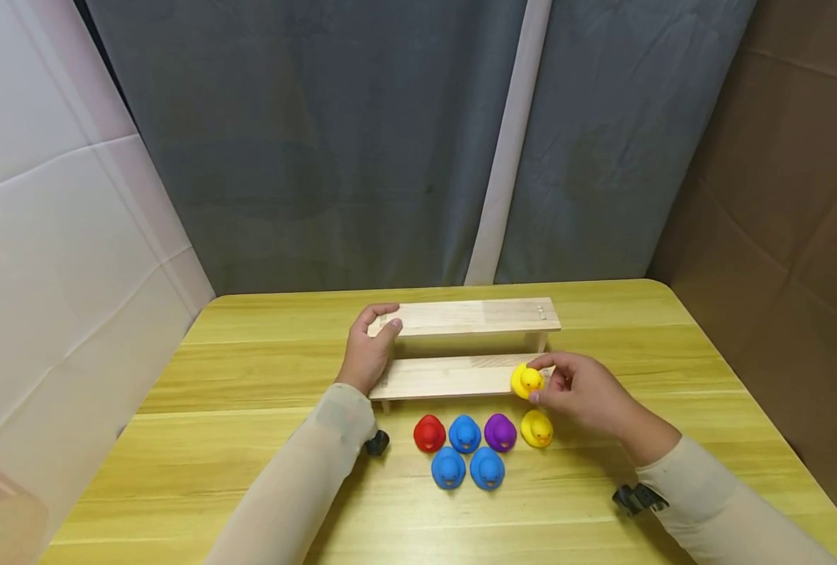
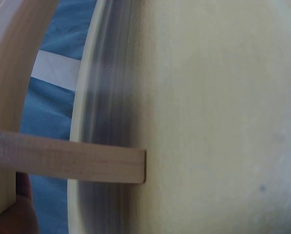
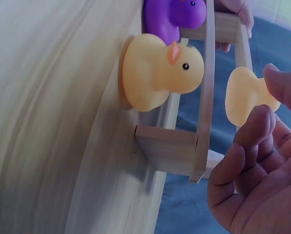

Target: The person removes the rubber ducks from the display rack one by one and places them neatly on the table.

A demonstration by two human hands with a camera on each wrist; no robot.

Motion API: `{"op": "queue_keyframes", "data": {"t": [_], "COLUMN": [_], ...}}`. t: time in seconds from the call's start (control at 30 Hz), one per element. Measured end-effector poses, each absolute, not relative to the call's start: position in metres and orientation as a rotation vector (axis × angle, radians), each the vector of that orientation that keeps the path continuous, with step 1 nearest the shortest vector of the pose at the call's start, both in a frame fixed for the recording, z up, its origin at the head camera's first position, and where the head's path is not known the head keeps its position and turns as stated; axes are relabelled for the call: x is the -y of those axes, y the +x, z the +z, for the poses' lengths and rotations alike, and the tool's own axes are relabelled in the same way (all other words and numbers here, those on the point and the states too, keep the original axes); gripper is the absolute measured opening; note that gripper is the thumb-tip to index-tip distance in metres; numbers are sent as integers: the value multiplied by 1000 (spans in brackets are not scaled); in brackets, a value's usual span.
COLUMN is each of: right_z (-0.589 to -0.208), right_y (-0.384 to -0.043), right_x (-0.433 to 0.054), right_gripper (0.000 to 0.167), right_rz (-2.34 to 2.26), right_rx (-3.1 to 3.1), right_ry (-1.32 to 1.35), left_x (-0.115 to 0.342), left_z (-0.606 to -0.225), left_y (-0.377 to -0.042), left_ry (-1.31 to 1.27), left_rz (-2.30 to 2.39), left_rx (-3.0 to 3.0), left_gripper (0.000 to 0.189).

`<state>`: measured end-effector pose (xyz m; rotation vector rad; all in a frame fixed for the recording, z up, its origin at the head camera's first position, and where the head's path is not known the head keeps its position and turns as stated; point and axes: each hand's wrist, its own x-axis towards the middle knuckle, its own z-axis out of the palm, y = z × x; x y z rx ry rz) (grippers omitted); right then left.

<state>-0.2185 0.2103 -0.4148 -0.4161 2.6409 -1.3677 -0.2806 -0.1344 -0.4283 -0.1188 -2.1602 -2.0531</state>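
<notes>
A two-tier wooden stand (image 1: 471, 316) is on the table, its left end gripped by my left hand (image 1: 372, 349), thumb on top of the upper board. Part of that hand (image 2: 13, 217) shows in the left wrist view, beside a wooden leg (image 2: 77, 161). My right hand (image 1: 591, 396) pinches a yellow rubber duck (image 1: 527, 380) at the right end of the lower board. In the right wrist view, thumb and fingertip hold this duck (image 3: 243, 97) just above the board's level; whether it touches the board I cannot tell.
In front of the stand sit a red duck (image 1: 429, 433), a purple duck (image 1: 500, 432), another yellow duck (image 1: 536, 428) and three blue ducks (image 1: 465, 434). The wooden table (image 1: 249, 439) ends at a grey curtain (image 1: 305, 157) behind, with a brown panel (image 1: 779, 196) on the right.
</notes>
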Motion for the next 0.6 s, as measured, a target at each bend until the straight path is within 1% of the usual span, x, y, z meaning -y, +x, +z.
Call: {"op": "queue_keyframes", "data": {"t": [0.23, 0.47, 0.6], "right_z": [-413, -409, -409], "right_y": [-211, -204, -201], "right_x": [-206, -203, -204], "right_gripper": [38, 38, 37], "right_rz": [-1350, -1367, -1369], "right_rx": [-2635, -2605, -2582], "right_ry": [-394, -433, -402], "left_x": [135, 135, 134], "left_z": [-429, -428, -427], "left_y": [-281, -280, -280], "left_ry": [-110, -109, -106], "left_rz": [-2054, -2080, -2074], "left_rx": [2170, 2159, 2165], "left_gripper": [32, 33, 33]}}
